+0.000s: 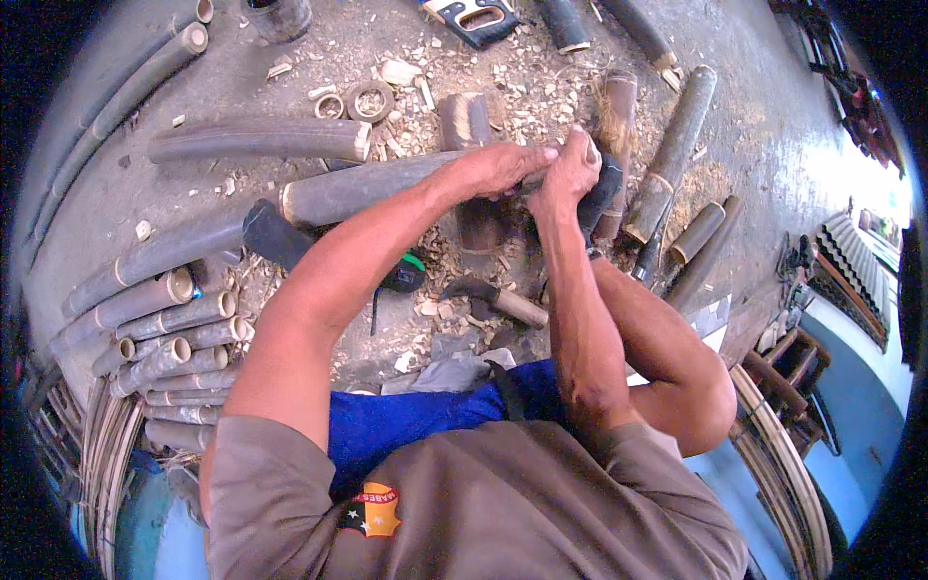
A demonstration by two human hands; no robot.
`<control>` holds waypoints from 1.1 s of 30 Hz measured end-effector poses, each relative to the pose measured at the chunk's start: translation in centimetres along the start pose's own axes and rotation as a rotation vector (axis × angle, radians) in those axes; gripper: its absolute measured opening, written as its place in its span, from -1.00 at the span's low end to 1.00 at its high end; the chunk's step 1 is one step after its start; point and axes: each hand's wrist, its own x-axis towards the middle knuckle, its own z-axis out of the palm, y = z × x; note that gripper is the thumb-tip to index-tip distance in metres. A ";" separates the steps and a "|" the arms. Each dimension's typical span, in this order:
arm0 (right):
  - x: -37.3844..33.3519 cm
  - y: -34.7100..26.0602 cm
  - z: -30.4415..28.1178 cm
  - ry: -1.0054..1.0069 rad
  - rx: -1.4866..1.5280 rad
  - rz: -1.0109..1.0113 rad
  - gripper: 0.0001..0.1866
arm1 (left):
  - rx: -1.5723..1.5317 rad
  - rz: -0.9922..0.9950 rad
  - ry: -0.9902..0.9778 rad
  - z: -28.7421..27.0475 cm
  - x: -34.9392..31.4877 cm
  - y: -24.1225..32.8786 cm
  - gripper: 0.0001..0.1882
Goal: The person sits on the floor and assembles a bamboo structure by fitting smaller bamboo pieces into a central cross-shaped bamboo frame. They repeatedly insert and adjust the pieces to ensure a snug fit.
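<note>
A thick grey bamboo pole (367,186) slants across in front of me, over a short brown bamboo piece (466,121). My left hand (507,168) is closed over the pole's right end. Right against it, my right hand (568,174) is curled into a fist; what lies inside its fingers is mostly hidden. Below the hands, a tool with a curved dark head and a wooden handle (520,307) lies among the chips. Nearer my left forearm is a black and green tape measure (404,273).
Cut bamboo lengths (184,329) are stacked at left; another pole (256,140) lies beyond. Bamboo rings (370,101) and a handsaw (474,19) sit at the far side. More bamboo pieces (669,155) lie at right. Wood chips cover the floor. My dark-covered foot (275,232) is beside the pole.
</note>
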 end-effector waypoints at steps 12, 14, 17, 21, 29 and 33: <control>3.2 2.1 12.4 -1.032 -0.045 0.562 -0.63 | -0.368 -0.443 0.649 -3.8 -6.3 3.8 -0.33; 1.2 1.5 14.3 -1.226 -0.185 0.558 -0.60 | -0.560 -0.489 0.822 -2.3 -7.5 3.5 -0.37; -1.2 1.0 15.5 -1.469 -0.369 0.569 -0.56 | -0.642 -0.472 1.085 -0.2 -8.2 5.6 -0.41; -5.2 -0.6 15.4 -1.772 -0.558 0.392 -0.49 | -0.807 -0.542 1.319 2.6 -9.3 6.8 -0.40; -6.2 1.5 12.7 -1.768 -0.699 -0.135 -0.36 | -0.980 -0.198 1.397 5.9 -7.9 7.1 -0.60; 2.5 -6.2 6.3 -0.783 -0.654 -0.674 -0.52 | -0.288 -0.332 0.774 1.0 -6.3 7.6 -0.12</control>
